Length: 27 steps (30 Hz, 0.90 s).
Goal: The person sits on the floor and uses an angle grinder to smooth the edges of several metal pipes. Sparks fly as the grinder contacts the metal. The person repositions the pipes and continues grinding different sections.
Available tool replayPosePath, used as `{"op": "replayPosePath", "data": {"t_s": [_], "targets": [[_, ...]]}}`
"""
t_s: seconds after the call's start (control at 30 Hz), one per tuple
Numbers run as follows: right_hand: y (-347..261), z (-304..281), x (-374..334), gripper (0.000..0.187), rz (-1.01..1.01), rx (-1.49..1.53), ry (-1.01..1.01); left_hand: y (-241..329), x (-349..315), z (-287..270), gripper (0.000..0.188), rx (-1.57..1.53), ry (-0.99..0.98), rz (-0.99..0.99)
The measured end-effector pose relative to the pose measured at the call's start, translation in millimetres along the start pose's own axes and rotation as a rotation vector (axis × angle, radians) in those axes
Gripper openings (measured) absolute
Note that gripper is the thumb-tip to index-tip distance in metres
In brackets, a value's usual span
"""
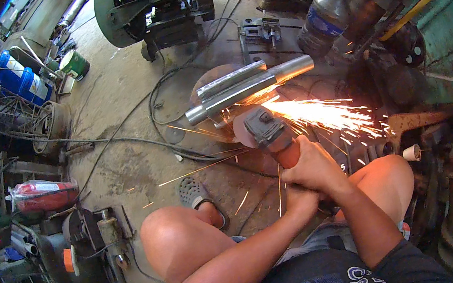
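My right hand (318, 166) is wrapped round the orange body of an angle grinder (268, 126). Just below it, my left hand (303, 195) is closed at the grinder's rear end, its fingers mostly hidden under my right wrist. The grinder's disc (244, 131) is at the near side of a shiny metal shaft (243, 93), and bright sparks (328, 114) stream off to the right. Along the shaft's far side lies a shorter metal bar (232, 79). The glare hides the exact place where the disc meets metal.
Black cables (156, 102) run across the floor. A large machine (153, 6) and a vise (262, 32) stand beyond the shaft. A big plastic bottle (325, 18) is at the far right. At left are a red cylinder (44, 195) and blue buckets (24, 78). My sandalled foot (193, 192) is near.
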State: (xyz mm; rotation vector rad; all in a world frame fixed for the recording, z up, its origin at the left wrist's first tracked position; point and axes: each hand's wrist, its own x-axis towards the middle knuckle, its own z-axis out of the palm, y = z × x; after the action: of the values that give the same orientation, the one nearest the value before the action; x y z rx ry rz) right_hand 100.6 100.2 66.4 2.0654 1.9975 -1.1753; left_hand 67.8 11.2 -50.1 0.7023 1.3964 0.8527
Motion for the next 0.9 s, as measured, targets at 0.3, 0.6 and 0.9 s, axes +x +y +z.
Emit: {"op": "replayPosePath", "data": {"t_s": [0.3,0.6,0.9], "targets": [[-31.0,12.6,-8.2,0.069,-0.090,-0.118,-0.092,17.9,-27.5,-41.0,0.049,0.007,0.051,-0.108],[-35.9,20.7,-8.0,0.067,-0.101,-0.104,-0.126,-3.0,-23.9,-48.4,0.052,-0.079,0.141,-0.095],[-2.5,15.1,-10.8,0.068,-0.046,-0.011,-0.020,-4.6,-18.2,-23.3,0.055,0.047,0.072,-0.024]]}}
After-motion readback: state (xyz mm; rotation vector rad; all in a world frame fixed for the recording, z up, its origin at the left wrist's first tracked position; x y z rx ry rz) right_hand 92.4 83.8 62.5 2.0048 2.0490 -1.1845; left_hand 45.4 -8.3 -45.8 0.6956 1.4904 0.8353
